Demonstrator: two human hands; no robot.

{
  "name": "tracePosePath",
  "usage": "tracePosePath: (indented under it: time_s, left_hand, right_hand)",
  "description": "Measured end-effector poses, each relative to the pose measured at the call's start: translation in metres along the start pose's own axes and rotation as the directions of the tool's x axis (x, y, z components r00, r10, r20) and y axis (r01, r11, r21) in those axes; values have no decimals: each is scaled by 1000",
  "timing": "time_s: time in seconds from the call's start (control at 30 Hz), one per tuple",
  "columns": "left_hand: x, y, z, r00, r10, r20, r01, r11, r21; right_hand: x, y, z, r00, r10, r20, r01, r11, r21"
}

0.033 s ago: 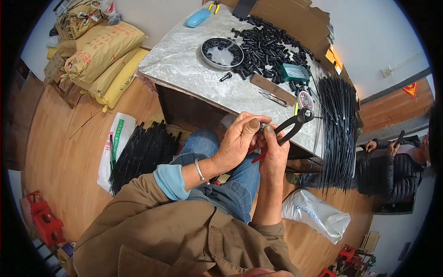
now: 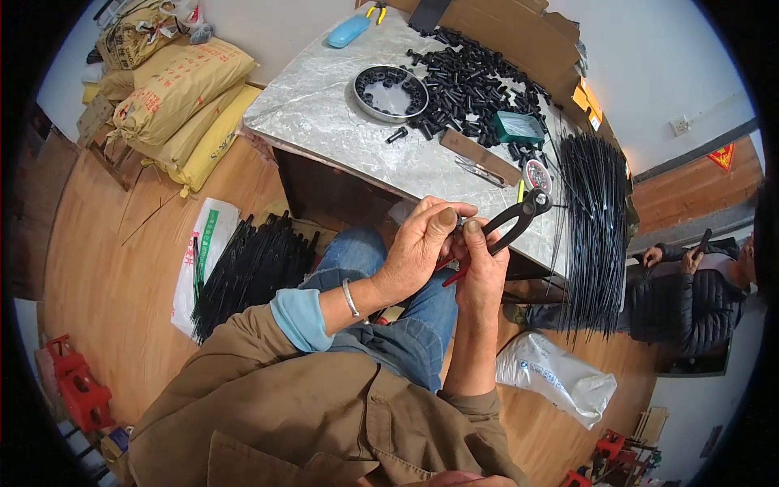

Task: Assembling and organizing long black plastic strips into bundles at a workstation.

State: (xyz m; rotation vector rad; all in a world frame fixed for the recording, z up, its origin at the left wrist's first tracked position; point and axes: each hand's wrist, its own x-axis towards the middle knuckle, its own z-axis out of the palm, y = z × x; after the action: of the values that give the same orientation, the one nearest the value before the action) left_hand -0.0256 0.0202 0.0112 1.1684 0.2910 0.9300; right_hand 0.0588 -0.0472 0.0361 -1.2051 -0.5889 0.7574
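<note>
At grey marble-patterned table (image 2: 324, 114) — gripping black, red-handled metal pincers (image 2: 528, 209) near its edge in curled right hand (image 2: 484, 272); cannot tell if holding anything with bent left hand (image 2: 416, 243) — best braced together.

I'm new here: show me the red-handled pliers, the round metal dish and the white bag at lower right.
Pliers (image 2: 529, 208), head view: the black joint.
Round metal dish (image 2: 393, 101), head view: its bare floor.
White bag (image 2: 556, 377), head view: its middle.

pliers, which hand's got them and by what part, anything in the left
The right hand holds the pliers by the red-handled end; whether the left hand pinches anything cannot be told.
</note>
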Motion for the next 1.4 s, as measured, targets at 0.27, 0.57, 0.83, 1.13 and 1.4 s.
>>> tracePosePath:
  time_s: [0.27, 0.57, 0.83, 1.13, 1.4]
  left_hand:
    - [0, 0, 1, 1000, -4, 12, 4, 1000, 27]
    - [2, -3, -4, 999, 31, -31, -33, 997, -70]
    - [9, 5, -20, 960, -251, -128, 234, 963, -134]
    - [8, 15, -18, 948, -320, -6, 316, 940, -125]
    - [-1, 17, -9, 952, -301, 59, 298, 953, 50]
  right_hand:
    - [-2, 3, -2, 1000, -24, -3, 24, 1000, 1]
    - [-26, 7, 22, 906, -402, 129, 378, 637, -672]
    - [-22, -46, 4, 877, 217, 428, -81, 946, -314]
    - [-38, -60, -29, 586, 676, 447, -582, 735, -348]
    - [-51, -87, -19, 530, 787, 317, -719, 614, -324]
